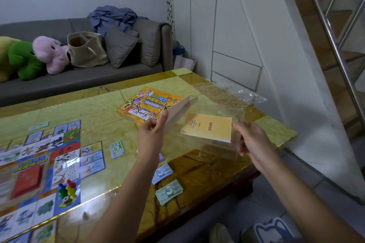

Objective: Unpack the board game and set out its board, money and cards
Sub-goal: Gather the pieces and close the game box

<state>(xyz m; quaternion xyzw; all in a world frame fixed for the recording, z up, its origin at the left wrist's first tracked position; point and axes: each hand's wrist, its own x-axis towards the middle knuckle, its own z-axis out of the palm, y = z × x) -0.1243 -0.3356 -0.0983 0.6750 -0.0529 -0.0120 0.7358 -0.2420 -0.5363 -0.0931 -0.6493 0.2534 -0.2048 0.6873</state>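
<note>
My left hand (153, 132) pinches a folded beige cardboard insert (180, 109) that tilts up over the table. My right hand (249, 140) grips the right edge of a clear plastic tray (221, 146), held above the table with a yellow rule booklet (207, 126) inside. Behind them lies the orange game box lid (145, 104). The game board (37, 167) lies spread at the left with a red card stack (27, 180) and coloured pawns (67, 188) on it. Stacks of play money (168, 191) lie near the front edge, with the 500 notes (163, 172) and a green stack (117, 149) further back.
The yellow marble-pattern table (98, 108) ends at the right near a white wall and stair rail. Crumpled clear wrap (246, 97) lies at the far right corner. A grey sofa (79, 77) behind holds plush toys, a tote bag and cushions.
</note>
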